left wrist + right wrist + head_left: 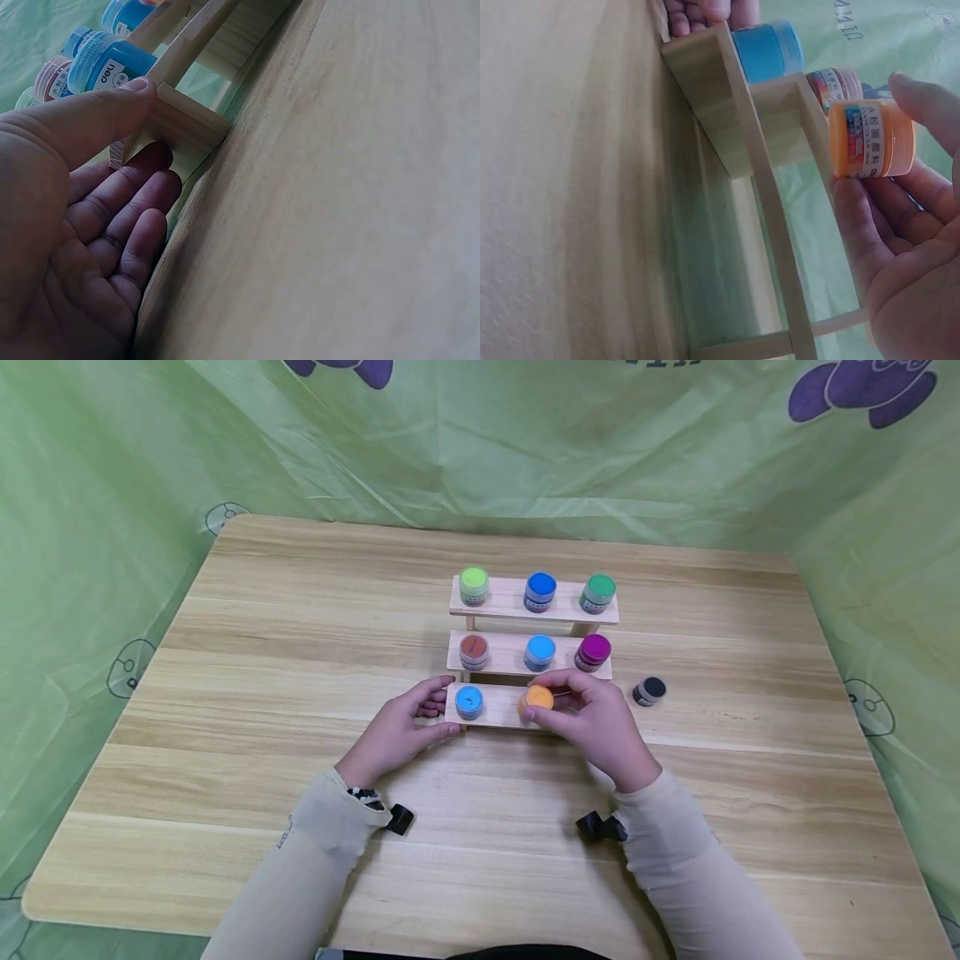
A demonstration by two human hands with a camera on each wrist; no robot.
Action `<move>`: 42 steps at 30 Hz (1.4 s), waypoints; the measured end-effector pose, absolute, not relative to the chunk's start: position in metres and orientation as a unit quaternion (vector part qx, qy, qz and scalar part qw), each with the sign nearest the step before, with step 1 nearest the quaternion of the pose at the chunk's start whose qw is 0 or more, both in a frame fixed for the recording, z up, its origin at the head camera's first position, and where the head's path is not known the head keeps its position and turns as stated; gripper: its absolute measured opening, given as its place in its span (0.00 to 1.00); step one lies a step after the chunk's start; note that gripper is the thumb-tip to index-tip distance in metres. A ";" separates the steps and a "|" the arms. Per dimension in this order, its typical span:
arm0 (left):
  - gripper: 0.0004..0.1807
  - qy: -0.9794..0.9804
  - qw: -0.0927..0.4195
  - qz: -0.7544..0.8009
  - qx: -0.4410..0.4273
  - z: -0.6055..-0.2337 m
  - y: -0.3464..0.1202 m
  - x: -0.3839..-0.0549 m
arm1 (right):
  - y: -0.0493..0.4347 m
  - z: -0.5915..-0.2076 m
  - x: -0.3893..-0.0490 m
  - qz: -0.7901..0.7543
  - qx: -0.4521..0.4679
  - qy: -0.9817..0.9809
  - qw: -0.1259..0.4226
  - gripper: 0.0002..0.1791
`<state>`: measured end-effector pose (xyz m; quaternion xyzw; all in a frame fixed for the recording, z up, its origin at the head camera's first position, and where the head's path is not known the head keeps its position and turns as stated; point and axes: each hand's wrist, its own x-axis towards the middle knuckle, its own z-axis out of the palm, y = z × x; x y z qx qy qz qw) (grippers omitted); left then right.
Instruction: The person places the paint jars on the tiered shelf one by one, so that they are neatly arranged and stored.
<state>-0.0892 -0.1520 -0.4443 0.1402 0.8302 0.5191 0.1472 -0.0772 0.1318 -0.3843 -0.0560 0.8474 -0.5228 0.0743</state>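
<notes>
A three-step wooden rack (500, 707) stands on the table with small paint jars on its steps. My right hand (600, 720) pinches an orange paint jar (871, 139) between thumb and fingers, over the middle of the lowest step. In the right wrist view the jar is upside-down or tilted relative to the camera, its printed label showing. My left hand (393, 733) holds the left end of that lowest step, thumb at the front corner and fingers behind. Beside it on the step sits a blue jar (469, 702).
On the middle step are brown (473, 652), light blue (540, 652) and magenta (593, 652) jars. Light green (473, 586), dark blue (539, 592) and green (597, 593) ones fill the top step. A black-lidded jar (649, 691) lies on the table (750, 693), right of the rack.
</notes>
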 end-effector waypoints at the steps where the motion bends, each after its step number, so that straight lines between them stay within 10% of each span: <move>1: 0.37 0.830 0.148 0.519 0.140 -0.444 -0.152 -0.089 | 0.131 -0.384 -0.077 -0.520 -0.057 0.849 0.077 0.20; 42: 0.38 0.829 0.151 0.520 0.141 -0.442 -0.152 -0.089 | 0.124 -0.396 -0.078 -0.497 -0.054 0.860 0.104 0.20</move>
